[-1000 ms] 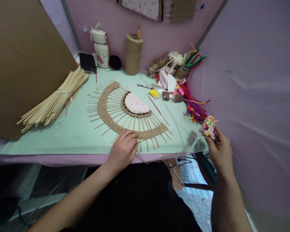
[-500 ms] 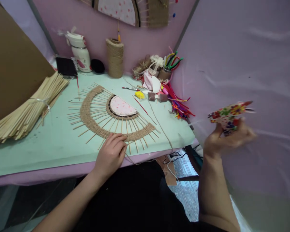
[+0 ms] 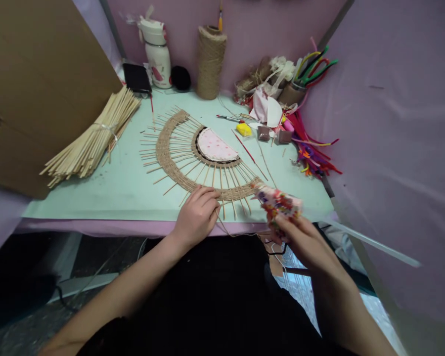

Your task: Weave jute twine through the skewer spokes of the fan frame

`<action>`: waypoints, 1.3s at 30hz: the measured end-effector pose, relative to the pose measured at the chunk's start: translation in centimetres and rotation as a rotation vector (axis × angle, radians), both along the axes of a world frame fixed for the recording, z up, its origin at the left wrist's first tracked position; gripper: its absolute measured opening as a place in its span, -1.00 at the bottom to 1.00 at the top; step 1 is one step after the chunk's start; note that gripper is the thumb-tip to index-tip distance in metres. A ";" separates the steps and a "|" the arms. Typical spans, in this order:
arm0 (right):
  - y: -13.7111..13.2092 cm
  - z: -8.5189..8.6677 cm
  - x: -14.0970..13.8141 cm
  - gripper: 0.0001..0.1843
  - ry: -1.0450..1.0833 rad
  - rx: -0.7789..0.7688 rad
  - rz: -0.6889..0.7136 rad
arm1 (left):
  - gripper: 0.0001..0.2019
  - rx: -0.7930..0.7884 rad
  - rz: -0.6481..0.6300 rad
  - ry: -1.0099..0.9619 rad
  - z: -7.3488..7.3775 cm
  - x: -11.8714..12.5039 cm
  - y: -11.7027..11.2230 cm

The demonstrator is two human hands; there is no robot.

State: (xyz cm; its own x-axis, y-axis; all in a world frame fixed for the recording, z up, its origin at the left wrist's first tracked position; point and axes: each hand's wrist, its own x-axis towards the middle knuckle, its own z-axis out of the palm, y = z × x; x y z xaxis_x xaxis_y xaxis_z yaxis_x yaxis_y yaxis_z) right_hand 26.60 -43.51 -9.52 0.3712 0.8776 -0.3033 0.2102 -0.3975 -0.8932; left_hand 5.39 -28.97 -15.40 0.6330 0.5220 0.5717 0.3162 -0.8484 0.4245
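Observation:
A half-round woven piece (image 3: 178, 153) of jute cord and thin sticks lies on the pale green table (image 3: 122, 193), with a pink spotted fabric half-circle (image 3: 215, 147) at its centre. My left hand (image 3: 196, 217) rests on the near rim of the weave, fingers curled and pinching a thin cord end. My right hand (image 3: 300, 237) is closed around a small object with a bright flower pattern (image 3: 280, 203), held just right of the weave's near corner. A thin clear strip trails from it to the right.
A bundle of sticks (image 3: 92, 141) lies at the left against brown cardboard (image 3: 33, 84). At the back stand a white bottle (image 3: 157, 52), a black case (image 3: 136, 77) and a jute spool (image 3: 209, 62). Coloured pipe cleaners (image 3: 313, 153) and scraps crowd the right corner.
My right hand has swung down and left from beside the purple wall, bringing the flowered object over the table edge by the weave. My left hand has stayed put.

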 end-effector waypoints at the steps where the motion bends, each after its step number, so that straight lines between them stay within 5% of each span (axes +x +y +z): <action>1: 0.2 -0.2 -0.7 -0.57 -0.016 -0.045 0.099 | -0.88 -0.003 -0.002 0.002 0.0 0.0 0.0; 6: 1.5 0.3 -2.2 -0.41 -0.168 -0.137 0.338 | -0.87 -0.007 -0.001 0.019 0.1 0.0 -0.1; 39: 3.4 1.8 -3.2 -0.39 -0.422 -0.233 0.384 | -0.84 -0.053 -0.016 -0.032 -0.7 -0.1 -0.3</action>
State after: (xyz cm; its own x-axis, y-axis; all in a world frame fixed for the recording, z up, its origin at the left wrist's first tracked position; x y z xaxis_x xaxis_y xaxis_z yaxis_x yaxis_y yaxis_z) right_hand 23.39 -40.15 -7.75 0.1717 0.9008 -0.3989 0.6935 -0.3981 -0.6004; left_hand 5.31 -29.26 -16.06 0.6233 0.5419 0.5638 0.2880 -0.8293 0.4788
